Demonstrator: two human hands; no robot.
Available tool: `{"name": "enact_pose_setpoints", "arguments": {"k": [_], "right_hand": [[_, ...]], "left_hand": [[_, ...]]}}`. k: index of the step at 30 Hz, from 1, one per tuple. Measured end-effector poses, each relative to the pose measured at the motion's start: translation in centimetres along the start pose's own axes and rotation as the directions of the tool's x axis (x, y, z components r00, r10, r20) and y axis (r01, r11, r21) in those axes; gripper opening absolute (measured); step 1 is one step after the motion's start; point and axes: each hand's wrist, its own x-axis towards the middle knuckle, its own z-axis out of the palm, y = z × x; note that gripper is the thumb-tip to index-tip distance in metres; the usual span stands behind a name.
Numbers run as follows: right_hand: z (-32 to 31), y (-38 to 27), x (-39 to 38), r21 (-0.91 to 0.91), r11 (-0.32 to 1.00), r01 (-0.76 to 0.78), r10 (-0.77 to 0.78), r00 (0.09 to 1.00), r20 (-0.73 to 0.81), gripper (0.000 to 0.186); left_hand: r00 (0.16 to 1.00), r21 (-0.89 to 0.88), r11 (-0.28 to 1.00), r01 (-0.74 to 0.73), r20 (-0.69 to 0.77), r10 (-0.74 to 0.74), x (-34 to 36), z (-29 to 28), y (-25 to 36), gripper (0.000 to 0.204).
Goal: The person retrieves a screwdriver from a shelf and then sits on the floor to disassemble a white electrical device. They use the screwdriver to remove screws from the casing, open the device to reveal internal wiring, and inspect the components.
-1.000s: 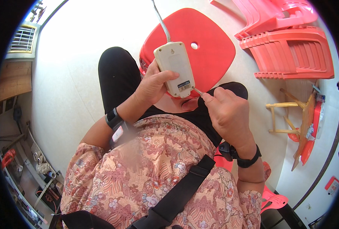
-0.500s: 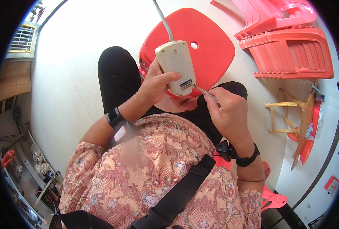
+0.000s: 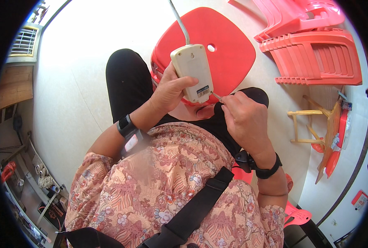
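Note:
A cream power strip [image 3: 192,71] is held back side up in front of me, its grey cord [image 3: 179,20] running up and away. My left hand [image 3: 168,91] is closed around its left side, the thumb lying flat across the back near a small dark label. Screw holes show at its corners. My right hand [image 3: 246,120] pinches a slim metal screwdriver [image 3: 217,97], mostly covered by the fingers. Its tip points at the lower right corner hole; whether it sits in the hole I cannot tell.
Beneath the power strip stands a red plastic stool [image 3: 229,49] with a round hole, between my knees. Stacked red plastic stools [image 3: 312,58] are at the far right, above a tipped wooden stool [image 3: 310,113]. Cluttered shelving [image 3: 35,186] lines the left.
My right hand has turned a little, and its fingers now cover more of the screwdriver. The power strip has shifted slightly to the right in my left hand.

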Motion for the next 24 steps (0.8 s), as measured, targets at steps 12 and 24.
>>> {"name": "enact_pose_setpoints", "arguments": {"k": [12, 24], "right_hand": [[-0.20, 0.92, 0.87, -0.126, 0.960, 0.250, -0.243, 0.968, 0.063, 0.013], [0.14, 0.12, 0.87, -0.045, 0.999, 0.022, -0.029, 0.987, -0.158, 0.027]], "left_hand": [[1.000, 0.010, 1.000, 0.015, -0.004, -0.015, 0.18, -0.58, -0.01, 0.059], [1.000, -0.006, 1.000, 0.000, 0.002, 0.000, 0.08, 0.10, -0.18, 0.056]]}}
